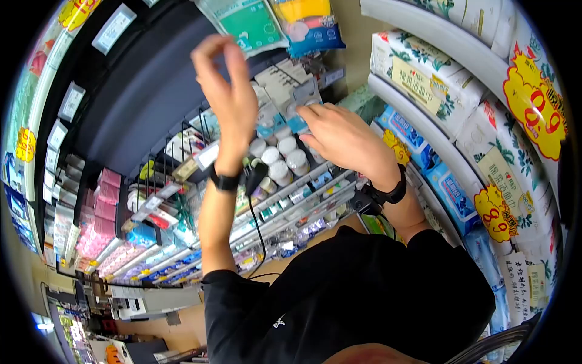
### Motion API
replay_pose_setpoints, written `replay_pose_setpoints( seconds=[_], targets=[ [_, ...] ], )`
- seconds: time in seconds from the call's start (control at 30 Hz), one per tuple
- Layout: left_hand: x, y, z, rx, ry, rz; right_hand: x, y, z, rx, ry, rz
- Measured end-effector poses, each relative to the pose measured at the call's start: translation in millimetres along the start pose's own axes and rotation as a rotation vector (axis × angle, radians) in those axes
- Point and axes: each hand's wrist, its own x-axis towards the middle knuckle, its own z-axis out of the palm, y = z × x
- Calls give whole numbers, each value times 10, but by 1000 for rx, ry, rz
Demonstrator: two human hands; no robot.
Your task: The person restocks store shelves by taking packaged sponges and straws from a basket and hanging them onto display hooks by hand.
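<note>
In the head view, the left hand (233,100) is raised in front of a smooth dark back panel (151,82), its fingers bent and held apart from one another, just below a glossy green packet (251,25). The right hand (342,136) reaches over the shelf with its fingers curled at a small blue box (296,125); whether they pinch it, I cannot tell. That box sits just beyond a cluster of round jars (286,145) with flat white lids (those stand between the two wrists). Thin wire hooks (203,124) jut out near the left forearm, and a black cord (257,224) hangs from the left wrist across the lower shelf rows. On the right, boxy tissue packs (418,73) with a leaf print and soft blue plastic packs (448,191) line curved pale shelves, fronted by jagged yellow price signs (535,109)
</note>
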Motion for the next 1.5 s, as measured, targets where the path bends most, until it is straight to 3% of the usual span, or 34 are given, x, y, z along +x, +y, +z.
replay_pose_setpoints(
  seconds=[0.03,0.07,0.1,0.13,0.23,0.37,0.43,0.5,0.63,0.7,0.77,0.83,1.0,1.2,1.5],
  targets=[
    [-229,345,-190,36,-210,66,-59,-49,12,-11,-100,-1],
    [-444,559,-306,88,-298,194,-154,-89,61,13,-42,-26],
    [-678,813,-411,141,-377,168,-239,-71,123,25,-56,-28],
    [-829,1023,-476,123,-453,124,-327,-26,205,194,102,-251],
    [-1134,1467,-603,187,-542,67,-577,-206,418,269,146,-356],
    [-1463,1866,-768,211,-522,-65,-867,-522,296,202,163,-419],
    [-1598,2115,-866,308,-518,-111,-1005,-726,213,481,4,-118],
    [-1714,2345,-933,346,-474,-138,-1161,-827,151,476,-92,-170],
    [-1883,2770,-1088,429,-397,-144,-1333,-1113,85,297,-154,-257],
    [-2018,2912,-1141,446,-294,-36,-1384,-1282,46,110,-406,-98],
    [-2102,3068,-1224,449,-279,-25,-1488,-1418,34,53,-388,-91],
    [-2174,3217,-1304,456,-246,-10,-1610,-1518,73,-32,-154,-194],
    [-2229,3574,-1562,397,-182,-42,-1842,-1896,-58,-1,-148,-144],
    [-2279,3920,-2019,213,-118,-224,-2159,-2454,-16,49,-165,-146],
    [-2467,4563,-2493,108,-263,-234,-2806,-3045,-149,-52,-188,-59]
  ],
)
